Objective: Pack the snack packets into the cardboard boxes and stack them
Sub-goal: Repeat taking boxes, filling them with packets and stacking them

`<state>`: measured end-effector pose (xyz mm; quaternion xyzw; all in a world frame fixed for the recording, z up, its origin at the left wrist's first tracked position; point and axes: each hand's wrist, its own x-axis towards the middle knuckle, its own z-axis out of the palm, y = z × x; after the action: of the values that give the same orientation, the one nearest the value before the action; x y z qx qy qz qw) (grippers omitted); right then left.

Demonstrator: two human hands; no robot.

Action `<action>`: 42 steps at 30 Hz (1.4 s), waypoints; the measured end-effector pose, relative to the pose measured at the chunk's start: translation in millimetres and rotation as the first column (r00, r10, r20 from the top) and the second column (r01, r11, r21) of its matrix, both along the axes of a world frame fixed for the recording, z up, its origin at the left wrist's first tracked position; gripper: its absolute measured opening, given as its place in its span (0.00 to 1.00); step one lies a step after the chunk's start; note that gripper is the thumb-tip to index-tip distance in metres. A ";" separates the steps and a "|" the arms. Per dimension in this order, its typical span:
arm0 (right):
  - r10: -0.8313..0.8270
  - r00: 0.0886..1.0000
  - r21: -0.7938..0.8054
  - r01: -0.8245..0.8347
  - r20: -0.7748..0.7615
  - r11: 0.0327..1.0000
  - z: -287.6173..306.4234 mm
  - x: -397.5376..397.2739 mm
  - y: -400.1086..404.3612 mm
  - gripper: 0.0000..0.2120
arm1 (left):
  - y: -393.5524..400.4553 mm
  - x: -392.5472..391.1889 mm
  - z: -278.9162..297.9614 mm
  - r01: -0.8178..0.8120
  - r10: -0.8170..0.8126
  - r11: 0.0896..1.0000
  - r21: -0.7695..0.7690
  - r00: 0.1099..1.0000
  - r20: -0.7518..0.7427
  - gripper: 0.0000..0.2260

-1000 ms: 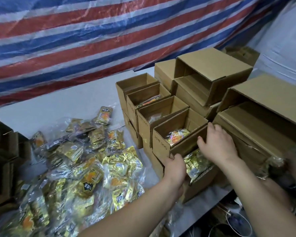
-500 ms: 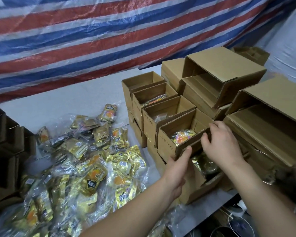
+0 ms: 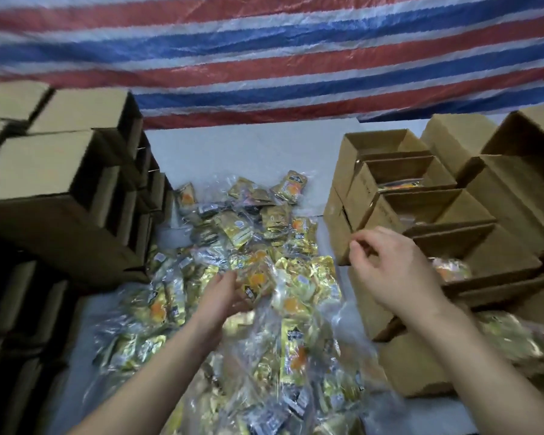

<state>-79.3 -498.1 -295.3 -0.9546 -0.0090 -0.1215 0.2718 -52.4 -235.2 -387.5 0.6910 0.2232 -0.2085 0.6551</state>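
Note:
A heap of gold and orange snack packets in clear bags covers the middle of the white table. My left hand reaches into the heap and curls around one snack packet. My right hand hovers, loosely curled and empty, beside the left wall of the row of open cardboard boxes on the right. One open box by that hand has an orange packet inside. A further packet shows in a box behind it.
Dark stacked cardboard boxes fill the left side, reaching the table's edge. More boxes, lying on their sides, pile up at the far right. A striped red, white and blue tarp hangs behind the table.
Both hands have left the front box on the right. The left hand moved down-left into the packet heap, the right hand lifted off the box rim. The view swung left.

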 end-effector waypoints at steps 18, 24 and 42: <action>0.383 0.815 0.017 -0.418 -0.434 0.909 -53.7 43.7 130.4 0.08 | 108.5 2.9 67.7 -0.241 -0.070 0.785 0.570 0.881 0.467 0.09; 0.439 0.801 0.059 -0.456 -0.408 0.888 -36.9 54.0 168.2 0.07 | 185.3 25.4 183.0 -0.503 -0.261 0.380 0.776 0.747 0.611 0.16; 0.867 0.496 0.184 -0.849 -0.048 0.496 119.4 64.6 440.2 0.25 | 317.7 -90.4 222.8 0.104 0.160 -0.196 0.975 0.985 -0.073 0.23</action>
<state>-14.6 -57.9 -175.9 -0.8082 -0.4563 0.0938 0.3603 -142.8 82.4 -164.7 0.9179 0.3725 -0.0027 -0.1369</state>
